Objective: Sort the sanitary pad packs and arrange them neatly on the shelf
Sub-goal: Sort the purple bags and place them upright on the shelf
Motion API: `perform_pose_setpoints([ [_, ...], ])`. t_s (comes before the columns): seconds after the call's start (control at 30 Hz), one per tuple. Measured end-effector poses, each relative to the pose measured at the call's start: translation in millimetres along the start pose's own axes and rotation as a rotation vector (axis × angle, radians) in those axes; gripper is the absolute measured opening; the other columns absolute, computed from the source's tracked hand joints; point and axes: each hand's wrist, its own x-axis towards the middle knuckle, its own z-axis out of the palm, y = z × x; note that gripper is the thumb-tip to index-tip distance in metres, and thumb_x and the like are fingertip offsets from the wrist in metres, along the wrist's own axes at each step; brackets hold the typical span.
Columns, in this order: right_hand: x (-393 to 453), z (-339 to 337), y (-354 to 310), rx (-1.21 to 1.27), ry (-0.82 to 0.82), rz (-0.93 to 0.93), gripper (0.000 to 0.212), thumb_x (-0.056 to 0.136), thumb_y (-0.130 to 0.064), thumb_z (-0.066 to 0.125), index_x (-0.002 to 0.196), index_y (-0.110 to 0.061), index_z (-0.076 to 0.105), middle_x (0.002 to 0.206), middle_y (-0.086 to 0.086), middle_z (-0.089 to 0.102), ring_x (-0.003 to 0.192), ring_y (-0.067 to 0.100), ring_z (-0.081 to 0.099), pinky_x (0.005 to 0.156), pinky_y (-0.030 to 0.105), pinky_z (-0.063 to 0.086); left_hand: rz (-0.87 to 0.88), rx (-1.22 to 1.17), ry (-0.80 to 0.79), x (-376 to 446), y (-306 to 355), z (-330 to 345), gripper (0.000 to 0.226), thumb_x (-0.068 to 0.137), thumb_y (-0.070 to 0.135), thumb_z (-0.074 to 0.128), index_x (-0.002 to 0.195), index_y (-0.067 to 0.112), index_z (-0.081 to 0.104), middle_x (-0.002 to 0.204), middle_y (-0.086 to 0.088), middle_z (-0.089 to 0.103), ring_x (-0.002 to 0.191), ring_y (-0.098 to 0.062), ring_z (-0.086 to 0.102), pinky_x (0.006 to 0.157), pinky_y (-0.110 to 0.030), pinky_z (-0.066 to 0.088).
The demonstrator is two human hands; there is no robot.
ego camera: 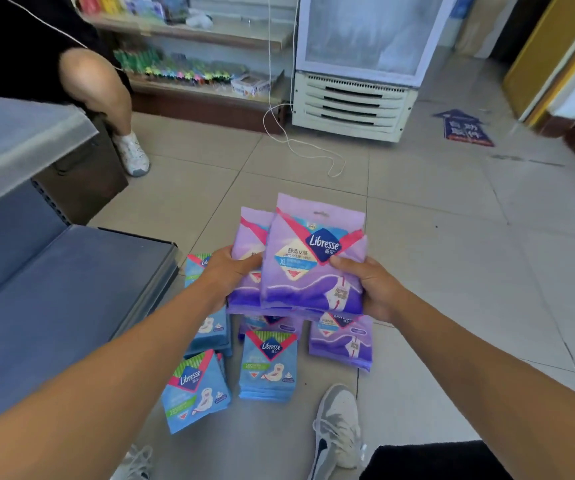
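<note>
At the frame's centre we are pinching the purple packs [308,268] by their side edges, left hand [230,271] and right hand [374,289] fingers curled round them, judging them light, soft and slippery.

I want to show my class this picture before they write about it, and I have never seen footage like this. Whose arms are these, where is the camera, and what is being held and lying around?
There is no machine here. A person wears a camera on the head, looking forward and down, so the two arms are their own. The left hand and right hand together hold a bunch of purple Libresse pad packs above a tiled shop floor. On the floor below lie more purple packs and several blue Libresse packs. To the left is a grey shelf, bare where it shows. The person's grey sneaker shows at the bottom.
</note>
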Motion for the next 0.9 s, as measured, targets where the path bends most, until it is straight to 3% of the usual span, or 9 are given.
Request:
perform_pose_setpoints([
  [0.1, -2, 46, -6, -0.010, -0.068, -0.050, 0.038, 0.075, -0.020, 0.073, 0.110, -0.013, 0.060, 0.105, 0.011, 0.074, 0.082, 0.025, 0.074, 0.064, 0.036, 0.061, 0.047, -0.014, 0.037, -24, 19, -17, 0.026, 0.083, 0.024, 0.076, 0.098, 0.005, 0.067, 0.097, -0.016, 0.074, 0.083, -0.030, 0.073, 0.082, -0.052, 0.058],
  [0.2, -1, 94, -16, -0.022, -0.136, -0.088, 0.047, 0.072, -0.020, 0.077, 0.115, -0.011, 0.061, 0.111, 0.014, 0.072, 0.086, 0.028, 0.073, 0.071, 0.040, 0.061, 0.088, -0.078, 0.099, -56, 47, -52, 0.056, 0.074, 0.041, 0.073, 0.110, 0.000, 0.066, 0.108, -0.021, 0.071, 0.098, -0.038, 0.069, 0.091, -0.059, 0.052],
  [0.27, 3, 129, -25, -0.035, -0.196, -0.136, 0.044, 0.070, -0.014, 0.077, 0.112, -0.011, 0.063, 0.109, 0.016, 0.072, 0.085, 0.029, 0.073, 0.073, 0.042, 0.061, 0.087, -0.174, 0.091, -79, 68, -77, 0.062, 0.085, 0.059, 0.059, 0.116, 0.006, 0.065, 0.113, -0.017, 0.071, 0.101, -0.035, 0.068, 0.091, -0.052, 0.054],
  [0.37, -1, 200, -41, -0.075, -0.344, -0.197, 0.031, 0.076, -0.008, 0.073, 0.106, -0.010, 0.064, 0.097, 0.012, 0.075, 0.078, 0.026, 0.074, 0.066, 0.038, 0.061, 0.138, -0.272, 0.051, -120, 99, -129, 0.056, 0.093, 0.059, 0.040, 0.113, 0.012, 0.062, 0.108, -0.012, 0.072, 0.091, -0.026, 0.071, 0.076, -0.037, 0.061],
  [0.47, -12, 275, -55, -0.103, -0.489, -0.254, 0.043, 0.074, -0.008, 0.078, 0.114, -0.007, 0.062, 0.101, 0.015, 0.074, 0.081, 0.027, 0.073, 0.067, 0.038, 0.060, 0.292, -0.228, 0.074, -173, 128, -182, 0.050, 0.093, 0.051, 0.054, 0.120, 0.009, 0.060, 0.109, -0.011, 0.073, 0.093, -0.024, 0.071, 0.083, -0.036, 0.059],
  [0.57, -32, 356, -63, -0.128, -0.642, -0.315, 0.053, 0.070, -0.012, 0.079, 0.119, -0.008, 0.060, 0.112, 0.017, 0.071, 0.094, 0.032, 0.071, 0.075, 0.042, 0.058, 0.419, -0.131, 0.212, -228, 149, -239, 0.073, 0.073, 0.046, 0.073, 0.131, 0.006, 0.053, 0.122, -0.016, 0.068, 0.111, -0.035, 0.065, 0.097, -0.046, 0.052],
  [0.73, -71, 479, -50, -0.214, -0.874, -0.351, 0.044, 0.075, -0.010, 0.080, 0.115, -0.012, 0.062, 0.108, 0.011, 0.073, 0.098, 0.030, 0.071, 0.080, 0.042, 0.058, 0.525, -0.108, 0.447, -317, 153, -327, 0.069, 0.070, 0.033, 0.080, 0.128, 0.006, 0.055, 0.120, -0.016, 0.068, 0.107, -0.035, 0.067, 0.091, -0.045, 0.054],
  [0.9, -100, 581, -13, -0.372, -1.042, -0.335, 0.046, 0.077, -0.013, 0.080, 0.118, -0.013, 0.059, 0.109, 0.008, 0.073, 0.097, 0.026, 0.072, 0.084, 0.045, 0.058, 0.538, -0.192, 0.709, -388, 124, -397, 0.078, 0.059, 0.033, 0.086, 0.125, 0.006, 0.057, 0.118, -0.016, 0.069, 0.107, -0.037, 0.067, 0.096, -0.052, 0.052],
])
